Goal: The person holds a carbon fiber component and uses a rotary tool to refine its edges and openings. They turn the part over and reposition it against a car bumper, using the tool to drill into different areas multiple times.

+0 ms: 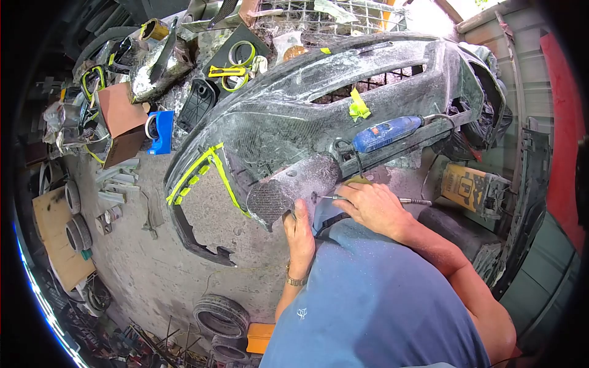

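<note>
A dusty, dark, woven-looking car bumper (264, 132) stretches across the middle of the view. My left hand (299, 236) grips its near lower edge, thumb on top and the other fingers mostly hidden. In my right hand (374, 207) is a slim metal rotary tool handpiece (414, 201), its thin tip touching or close to a small dark hole (315, 197) in the rounded, dust-covered section. A blue rotary tool body (389, 134) lies on the bumper just beyond that hand. Yellow-green tape (224, 178) lines the opening on the left.
Tape rolls (242, 53), a yellow cutter (226, 72) and a blue tape dispenser (161, 132) sit beyond the bumper at left. A yellow box (469, 189) stands to the right. Tyres (221, 316) lie on the concrete floor (245, 288).
</note>
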The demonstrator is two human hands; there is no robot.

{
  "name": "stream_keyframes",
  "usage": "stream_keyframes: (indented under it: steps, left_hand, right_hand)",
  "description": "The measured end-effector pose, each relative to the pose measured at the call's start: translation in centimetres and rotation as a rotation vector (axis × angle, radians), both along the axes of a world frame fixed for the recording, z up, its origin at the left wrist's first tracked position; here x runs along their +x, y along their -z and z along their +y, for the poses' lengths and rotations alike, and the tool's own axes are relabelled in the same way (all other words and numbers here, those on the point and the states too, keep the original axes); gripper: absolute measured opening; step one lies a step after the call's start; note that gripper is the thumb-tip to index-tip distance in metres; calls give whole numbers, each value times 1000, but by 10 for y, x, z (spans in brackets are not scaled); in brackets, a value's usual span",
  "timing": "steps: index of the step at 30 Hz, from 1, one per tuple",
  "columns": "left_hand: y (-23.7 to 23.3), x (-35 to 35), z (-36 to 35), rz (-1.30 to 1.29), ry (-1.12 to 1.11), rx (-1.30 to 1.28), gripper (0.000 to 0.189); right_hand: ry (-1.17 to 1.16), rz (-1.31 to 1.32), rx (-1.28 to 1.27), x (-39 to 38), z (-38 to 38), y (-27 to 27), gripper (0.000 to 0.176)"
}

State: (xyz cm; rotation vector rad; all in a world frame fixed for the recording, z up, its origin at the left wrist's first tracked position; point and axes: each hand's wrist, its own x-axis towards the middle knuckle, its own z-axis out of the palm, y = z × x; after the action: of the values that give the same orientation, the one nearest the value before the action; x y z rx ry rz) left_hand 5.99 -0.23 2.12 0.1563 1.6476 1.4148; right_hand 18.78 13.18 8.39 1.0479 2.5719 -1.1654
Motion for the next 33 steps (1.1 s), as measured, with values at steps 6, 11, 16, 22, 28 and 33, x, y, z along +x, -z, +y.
stream_keyframes:
  steps: [6, 11, 16, 22, 28, 33]
  left_hand:
    - [0, -2, 0, 40, 41, -35, 57]
    - [-4, -4, 1, 40, 74, -48, 55]
    - [-24, -28, 12, -461, -262, 353, 59]
    - [-29, -52, 4, -604, -292, 575, 62]
    - [-24, -57, 1, -658, -364, 667, 67]
    - [-27, -58, 5, -705, -327, 756, 62]
  right_hand:
    - [-32, -34, 17, -3, 0, 7, 27]
    - [-39, 81, -223, 2, 15, 8, 29]
    - [346, 260, -416, 15, 41, -8, 23]
    - [630, 529, -423, 35, 67, -23, 14]
    - [687, 552, -332, 29, 69, -21, 11]
    - [710, 542, -395, 22, 62, -27, 11]
